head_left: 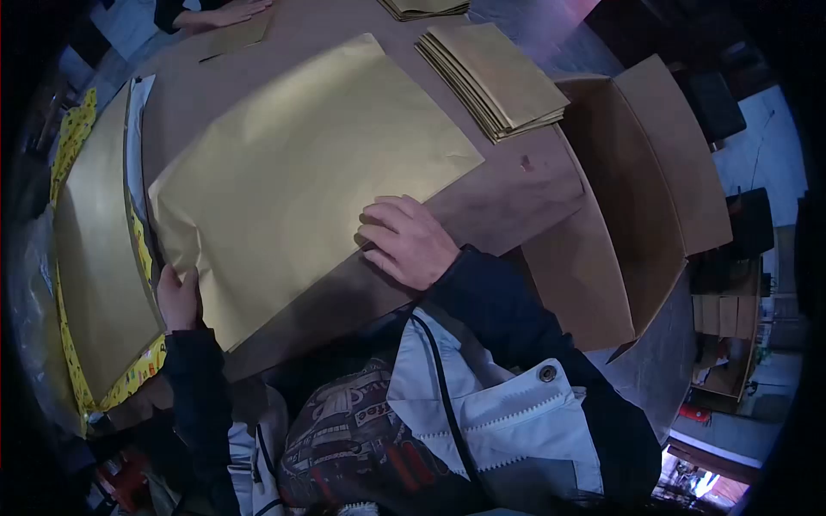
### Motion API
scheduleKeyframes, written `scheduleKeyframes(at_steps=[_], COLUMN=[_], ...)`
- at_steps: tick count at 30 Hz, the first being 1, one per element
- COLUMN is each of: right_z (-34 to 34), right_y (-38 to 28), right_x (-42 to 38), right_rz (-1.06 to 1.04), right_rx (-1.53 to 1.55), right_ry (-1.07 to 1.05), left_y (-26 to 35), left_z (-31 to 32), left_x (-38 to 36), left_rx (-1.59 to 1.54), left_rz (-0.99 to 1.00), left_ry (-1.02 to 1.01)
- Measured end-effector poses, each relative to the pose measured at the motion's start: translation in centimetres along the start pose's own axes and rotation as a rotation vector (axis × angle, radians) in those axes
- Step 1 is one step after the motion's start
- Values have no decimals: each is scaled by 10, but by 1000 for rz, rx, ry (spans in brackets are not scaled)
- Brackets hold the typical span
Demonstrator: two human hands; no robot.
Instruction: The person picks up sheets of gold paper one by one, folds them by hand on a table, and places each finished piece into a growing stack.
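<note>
A large sheet of golden-brown kraft paper lies across the table in front of me, its left side slightly creased. My left hand pinches that sheet at its near left edge, the thumb on top. Fingers apart, my right hand rests on the sheet close to its near edge. To the left, right beside my left hand, is a stack of similar flat paper within a torn yellow printed wrapper.
A pile of folded kraft paper sits at the far right, with another pile behind it. An open cardboard box stands at the right. At the far left, another person's hand touches a folded brown piece.
</note>
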State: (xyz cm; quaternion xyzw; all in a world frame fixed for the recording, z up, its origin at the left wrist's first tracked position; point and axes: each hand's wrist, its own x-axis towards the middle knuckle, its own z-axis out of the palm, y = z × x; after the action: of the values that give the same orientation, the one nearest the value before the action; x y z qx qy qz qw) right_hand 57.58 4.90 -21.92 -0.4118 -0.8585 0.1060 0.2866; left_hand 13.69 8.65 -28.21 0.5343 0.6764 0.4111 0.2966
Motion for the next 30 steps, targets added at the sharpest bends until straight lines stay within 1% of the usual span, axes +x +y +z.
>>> scheduleKeyframes(at_steps=[1,2,3,4,5,6,8,9,12,13,14,16,17,18,20,21,22,24,27,30], right_z=[0,3,4,4,4,5,6,6,12,11,11,14,16,17,19,18,20,22,22,28], right_y=[0,2,3,3,2,3,4,4,7,7,7,10,12,13,13,13,14,16,17,21], right_x=[1,2,1,0,0,0,2,2,3,3,3,6,7,7,8,10,9,10,10,11], right_rz=[6,1,6,8,11,15,22,31,38,49,50,27,6,6,20,28,26,5,8,-16], right_rx=[-13,24,22,12,2,3,11,-9,-45,-50,-49,-69,-66,-64,-60,-77,-76,-89,-87,-70], right_ry=[-19,-12,-9,-3,4,6,-9,8,13,10,10,21,38,35,29,0,-2,32,13,47], left_y=[7,25,17,4,10,15,32,24,41,33,32,31,25,20,18,9,6,10,12,7], left_z=[3,-3,-4,-6,-4,-2,3,-4,1,-4,-5,-7,-5,-6,-2,-7,-6,-3,0,-3], left_x=[-3,-6,-4,-1,0,-3,-9,-5,-11,-6,-5,-5,-1,-2,-6,-1,-1,-4,-4,0], left_rx=[-53,429,431,327,224,227,100,104,160,294,295,347,245,246,-22,187,186,-2,-64,15], left_rz=[38,-54,-50,-34,-20,-18,-12,-67,-59,-20,-21,-77,-87,-90,-51,-33,-35,-15,-56,-44], left_ry=[13,20,16,12,7,3,-12,-70,-35,-43,-44,-64,-49,-48,-46,-40,-38,-46,-51,-61])
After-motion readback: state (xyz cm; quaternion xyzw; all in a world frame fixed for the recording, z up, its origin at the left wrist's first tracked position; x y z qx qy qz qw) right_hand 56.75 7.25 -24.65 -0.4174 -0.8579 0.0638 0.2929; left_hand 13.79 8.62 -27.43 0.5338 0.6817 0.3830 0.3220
